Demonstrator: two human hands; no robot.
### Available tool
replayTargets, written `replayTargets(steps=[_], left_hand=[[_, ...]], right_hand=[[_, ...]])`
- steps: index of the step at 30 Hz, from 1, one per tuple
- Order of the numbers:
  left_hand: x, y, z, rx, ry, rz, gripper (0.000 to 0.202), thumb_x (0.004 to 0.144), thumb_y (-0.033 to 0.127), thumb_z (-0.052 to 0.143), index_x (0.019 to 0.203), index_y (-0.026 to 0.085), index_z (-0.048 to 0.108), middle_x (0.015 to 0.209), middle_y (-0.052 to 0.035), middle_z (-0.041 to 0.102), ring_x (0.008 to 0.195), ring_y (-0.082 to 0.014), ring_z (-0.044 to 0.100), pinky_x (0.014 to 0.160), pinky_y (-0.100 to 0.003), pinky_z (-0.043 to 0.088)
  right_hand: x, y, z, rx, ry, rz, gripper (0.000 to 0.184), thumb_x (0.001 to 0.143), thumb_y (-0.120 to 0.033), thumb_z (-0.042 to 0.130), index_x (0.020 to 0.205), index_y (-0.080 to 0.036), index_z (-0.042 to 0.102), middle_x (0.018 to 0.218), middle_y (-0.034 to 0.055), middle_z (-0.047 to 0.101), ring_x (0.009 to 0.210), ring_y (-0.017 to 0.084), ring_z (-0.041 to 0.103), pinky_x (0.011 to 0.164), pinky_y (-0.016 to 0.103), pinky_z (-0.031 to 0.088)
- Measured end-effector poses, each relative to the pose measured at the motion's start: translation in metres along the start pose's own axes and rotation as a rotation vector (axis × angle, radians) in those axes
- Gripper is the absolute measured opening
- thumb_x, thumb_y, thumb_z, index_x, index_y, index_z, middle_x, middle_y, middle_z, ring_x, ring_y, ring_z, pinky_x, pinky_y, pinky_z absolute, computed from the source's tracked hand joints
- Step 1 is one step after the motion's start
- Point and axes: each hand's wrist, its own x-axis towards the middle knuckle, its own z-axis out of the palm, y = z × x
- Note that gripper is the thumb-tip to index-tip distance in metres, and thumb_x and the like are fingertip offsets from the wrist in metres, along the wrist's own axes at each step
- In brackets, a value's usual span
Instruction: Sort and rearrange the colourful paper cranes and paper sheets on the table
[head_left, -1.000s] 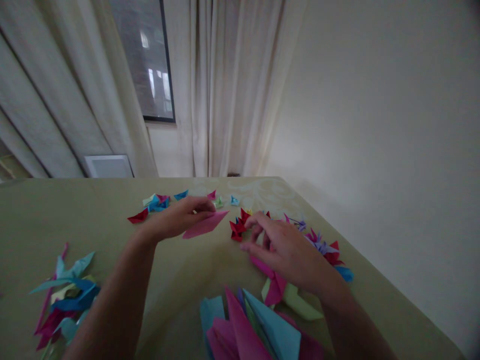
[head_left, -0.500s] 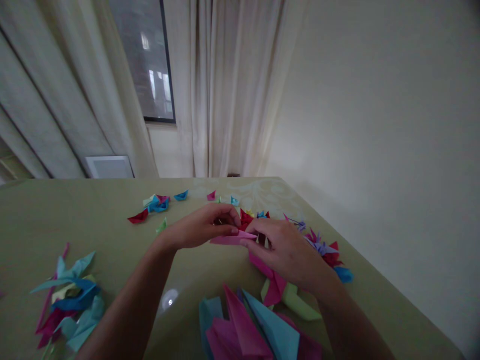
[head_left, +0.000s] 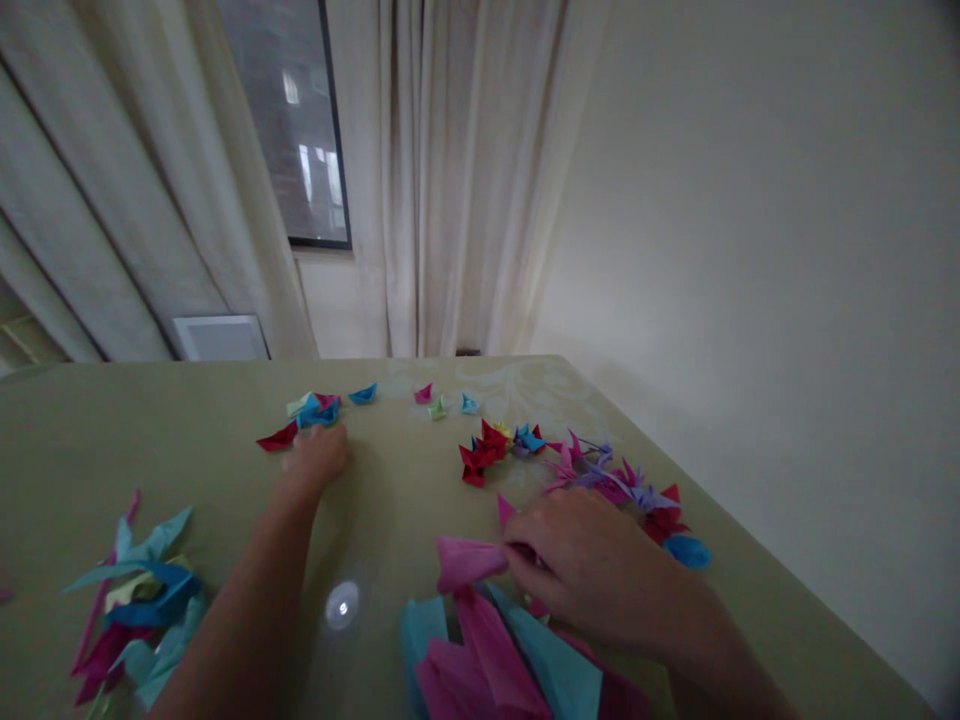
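Observation:
My right hand [head_left: 577, 560] pinches one end of a pink folded paper [head_left: 466, 563] and holds it over a heap of larger folded papers [head_left: 510, 650] in pink and light blue. My left hand [head_left: 319, 455] is stretched forward, low over the table, with its fingers curled down and mostly hidden. It is right beside a cluster of small paper boats: a blue boat [head_left: 321, 413] just beyond its fingers and a red boat [head_left: 277, 437] to its left. What the left fingers hold, if anything, is hidden.
Small boats, among them a blue one [head_left: 363, 394] and a magenta one [head_left: 424, 394], stand along the far side. Red folded pieces [head_left: 481, 455] and purple paper flowers [head_left: 600, 470] lie on the right. Light-blue paper cranes [head_left: 154, 540] lie at left. The wall [head_left: 787, 350] borders the table.
My left hand has let go of the pink paper and moved left to the small boats, covering where a green one stood. My right hand has drawn the pink paper down towards me.

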Motion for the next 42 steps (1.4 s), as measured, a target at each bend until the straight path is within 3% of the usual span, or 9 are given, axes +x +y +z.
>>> replayTargets(steps=[6, 11, 16, 20, 23, 28, 34, 38, 42], left_hand=[[0.011, 0.004, -0.001, -0.1, -0.105, 0.169, 0.035, 0.073, 0.013, 0.063, 0.106, 0.016, 0.072, 0.121, -0.0202, 0.074, 0.116, -0.0358, 0.07, 0.096, -0.042, 0.054], [0.006, 0.026, -0.003, -0.313, -0.274, 0.348, 0.032, 0.07, 0.02, 0.067, 0.102, 0.017, 0.07, 0.097, -0.01, 0.079, 0.089, -0.0257, 0.076, 0.076, -0.031, 0.057], [-0.013, 0.059, -0.016, -0.537, -0.371, 0.519, 0.033, 0.075, 0.035, 0.071, 0.103, 0.018, 0.068, 0.101, -0.0069, 0.078, 0.094, -0.0225, 0.075, 0.082, -0.031, 0.057], [-0.039, 0.09, -0.037, -0.912, -0.44, 0.704, 0.036, 0.081, 0.042, 0.077, 0.105, 0.018, 0.066, 0.1, -0.0056, 0.075, 0.093, -0.0207, 0.071, 0.085, -0.035, 0.056], [-0.054, 0.106, -0.048, -1.091, -0.489, 0.782, 0.035, 0.08, 0.038, 0.083, 0.105, 0.019, 0.066, 0.102, -0.0053, 0.074, 0.095, -0.0198, 0.069, 0.086, -0.035, 0.055], [-0.062, 0.112, -0.05, -1.232, -0.538, 0.782, 0.041, 0.079, 0.036, 0.087, 0.109, 0.019, 0.064, 0.105, -0.0051, 0.073, 0.099, -0.0188, 0.068, 0.089, -0.035, 0.053], [-0.054, 0.103, -0.051, -1.119, -0.475, 0.805, 0.025, 0.086, 0.036, 0.08, 0.101, 0.018, 0.071, 0.101, -0.0043, 0.075, 0.098, -0.0188, 0.069, 0.091, -0.033, 0.053], [-0.052, 0.099, -0.057, -0.936, -0.367, 0.842, 0.02, 0.09, 0.038, 0.074, 0.096, 0.019, 0.076, 0.096, -0.0043, 0.079, 0.093, -0.0189, 0.07, 0.087, -0.032, 0.053], [-0.055, 0.098, -0.064, -0.842, -0.388, 0.835, 0.02, 0.091, 0.037, 0.071, 0.098, 0.02, 0.077, 0.09, -0.0035, 0.079, 0.086, -0.0178, 0.07, 0.077, -0.028, 0.051]], right_hand=[[-0.001, -0.004, -0.003, 0.096, -0.081, -0.057, 0.03, 0.09, -0.034, 0.069, 0.065, -0.019, 0.072, 0.057, 0.0008, 0.062, 0.054, 0.012, 0.043, 0.057, 0.031, 0.02], [0.009, 0.006, -0.01, 0.164, -0.032, 0.016, 0.037, 0.098, -0.033, 0.063, 0.065, -0.018, 0.069, 0.055, -0.0018, 0.057, 0.052, 0.011, 0.045, 0.057, 0.03, 0.023], [0.035, 0.013, 0.0, 0.255, 0.037, 0.024, 0.025, 0.101, -0.04, 0.066, 0.092, -0.02, 0.077, 0.078, 0.0023, 0.074, 0.07, 0.016, 0.064, 0.065, 0.027, 0.036], [0.051, 0.016, 0.016, 0.251, 0.149, 0.079, 0.042, 0.096, -0.052, 0.073, 0.121, -0.019, 0.071, 0.1, 0.0093, 0.078, 0.089, 0.025, 0.071, 0.076, 0.031, 0.046], [0.058, 0.019, 0.022, 0.275, 0.241, 0.084, 0.053, 0.097, -0.044, 0.073, 0.143, -0.021, 0.059, 0.121, 0.0136, 0.076, 0.108, 0.028, 0.071, 0.088, 0.035, 0.048], [0.062, 0.028, 0.021, 0.442, 0.257, 0.025, 0.017, 0.1, -0.025, 0.067, 0.116, -0.023, 0.071, 0.111, 0.0057, 0.078, 0.1, 0.021, 0.071, 0.084, 0.029, 0.046], [0.064, 0.033, 0.026, 0.419, 0.331, 0.075, 0.01, 0.101, -0.022, 0.062, 0.101, -0.02, 0.071, 0.088, 0.0026, 0.077, 0.08, 0.017, 0.069, 0.072, 0.026, 0.041], [0.065, 0.034, 0.028, 0.391, 0.345, 0.101, 0.013, 0.1, -0.023, 0.06, 0.102, -0.02, 0.073, 0.088, 0.0035, 0.078, 0.079, 0.017, 0.069, 0.072, 0.026, 0.041], [0.065, 0.033, 0.027, 0.351, 0.337, 0.113, 0.017, 0.102, -0.024, 0.057, 0.102, -0.02, 0.074, 0.091, 0.0046, 0.078, 0.08, 0.018, 0.069, 0.071, 0.027, 0.04]])
